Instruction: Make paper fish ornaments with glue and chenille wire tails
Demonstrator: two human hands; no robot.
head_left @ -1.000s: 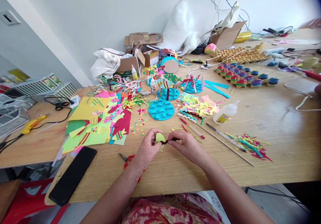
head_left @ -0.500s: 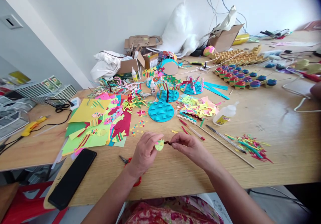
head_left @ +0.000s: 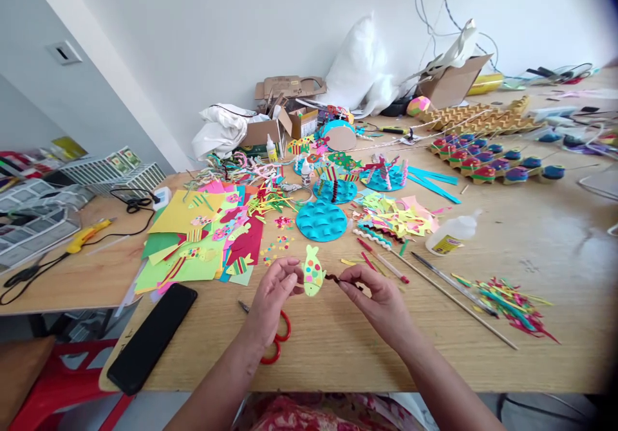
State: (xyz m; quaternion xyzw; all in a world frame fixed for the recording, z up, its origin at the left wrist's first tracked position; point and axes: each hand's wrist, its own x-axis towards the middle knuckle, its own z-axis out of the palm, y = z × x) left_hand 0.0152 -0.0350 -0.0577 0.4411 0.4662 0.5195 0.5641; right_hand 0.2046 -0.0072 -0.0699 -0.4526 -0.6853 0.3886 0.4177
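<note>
A light green paper fish (head_left: 313, 275) with coloured dots stands tail up between my hands, over the near part of the table. A dark brown twisted pipe cleaner (head_left: 332, 278) runs from the fish's right edge into my right hand (head_left: 379, 299), whose thumb and fingertips are closed on it. My left hand (head_left: 275, 299) is curved at the fish's left side with thumb and fingers apart. Its fingertips are close to the paper edge; I cannot tell whether they touch. Red-handled scissors (head_left: 279, 341) lie on the table, partly hidden behind my left hand and forearm.
A blue scalloped disc (head_left: 321, 220) lies beyond my hands. Coloured paper sheets (head_left: 159, 264) and a black phone (head_left: 152, 338) are on the left. To the right are a glue bottle (head_left: 451, 235), a wooden stick (head_left: 458, 299), a pen (head_left: 451, 283) and paper shreds (head_left: 516, 302).
My left fingers have loosened from around the fish, and its dotted body is now in full view, tail up. My right hand still holds the pipe cleaner. The view has shifted slightly left.
</note>
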